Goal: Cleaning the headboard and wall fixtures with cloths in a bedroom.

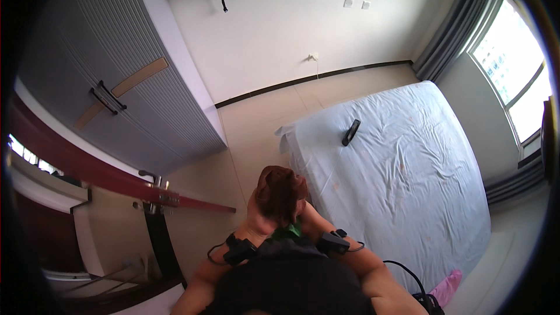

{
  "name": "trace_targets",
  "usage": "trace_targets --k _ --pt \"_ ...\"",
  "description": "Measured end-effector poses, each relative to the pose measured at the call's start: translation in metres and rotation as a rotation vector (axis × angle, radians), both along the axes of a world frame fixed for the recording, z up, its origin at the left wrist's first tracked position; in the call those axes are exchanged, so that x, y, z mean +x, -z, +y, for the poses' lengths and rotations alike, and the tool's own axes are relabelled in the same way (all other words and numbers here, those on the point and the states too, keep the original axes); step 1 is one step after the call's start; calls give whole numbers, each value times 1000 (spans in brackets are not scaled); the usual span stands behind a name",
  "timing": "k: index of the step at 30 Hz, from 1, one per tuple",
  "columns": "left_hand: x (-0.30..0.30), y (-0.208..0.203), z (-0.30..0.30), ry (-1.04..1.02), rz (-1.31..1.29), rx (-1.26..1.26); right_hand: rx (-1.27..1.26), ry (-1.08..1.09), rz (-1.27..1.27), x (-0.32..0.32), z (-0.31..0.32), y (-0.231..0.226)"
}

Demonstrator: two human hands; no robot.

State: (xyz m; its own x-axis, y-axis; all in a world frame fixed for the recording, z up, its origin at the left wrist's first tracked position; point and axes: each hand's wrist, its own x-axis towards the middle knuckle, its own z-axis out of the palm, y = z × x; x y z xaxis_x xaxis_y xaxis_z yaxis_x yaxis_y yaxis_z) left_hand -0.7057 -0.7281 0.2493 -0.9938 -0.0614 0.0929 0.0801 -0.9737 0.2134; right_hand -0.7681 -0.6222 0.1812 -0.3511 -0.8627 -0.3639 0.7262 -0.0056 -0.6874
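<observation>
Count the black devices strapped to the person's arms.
2: one device at the left wrist, another at the right wrist. No others show.

- One fisheye view, worn on the person's head, left of a side-by-side pair
- It looks steeply down and forward, the dark shirt (291, 283) close at the lower edge
- The left hand (256, 217) and right hand (304, 211) sit near, just below the middle
- Beyond them it reaches the bed (402, 192) to the right and the wall (280, 35) well off at the top
- Straight edges bend toward the dark rim
</observation>
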Motion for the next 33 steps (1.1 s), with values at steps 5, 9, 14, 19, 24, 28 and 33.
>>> trace_targets --k 5,9,14,19,24,28,33 --pt "-38 16 -44 -87 -98 -137 -38 85 -336 -42 -42 14" --pt "-81 16 -79 -87 -242 213 -102 -15 -441 -97 -77 32" --pt "-139 14 -121 -128 -395 2 -92 7 -342 -147 -129 62" --pt "-199 13 -170 -101 -131 -23 -37 97 -548 -214 -172 -1" --pt "-255 13 -201 -31 -260 -65 17 -42 -410 -264 -194 32" --pt "-296 4 -222 151 -217 75 -60 116 -450 -289 -213 45" --pt "-352 51 -291 79 -253 -45 118 362 -526 -354 -242 19"
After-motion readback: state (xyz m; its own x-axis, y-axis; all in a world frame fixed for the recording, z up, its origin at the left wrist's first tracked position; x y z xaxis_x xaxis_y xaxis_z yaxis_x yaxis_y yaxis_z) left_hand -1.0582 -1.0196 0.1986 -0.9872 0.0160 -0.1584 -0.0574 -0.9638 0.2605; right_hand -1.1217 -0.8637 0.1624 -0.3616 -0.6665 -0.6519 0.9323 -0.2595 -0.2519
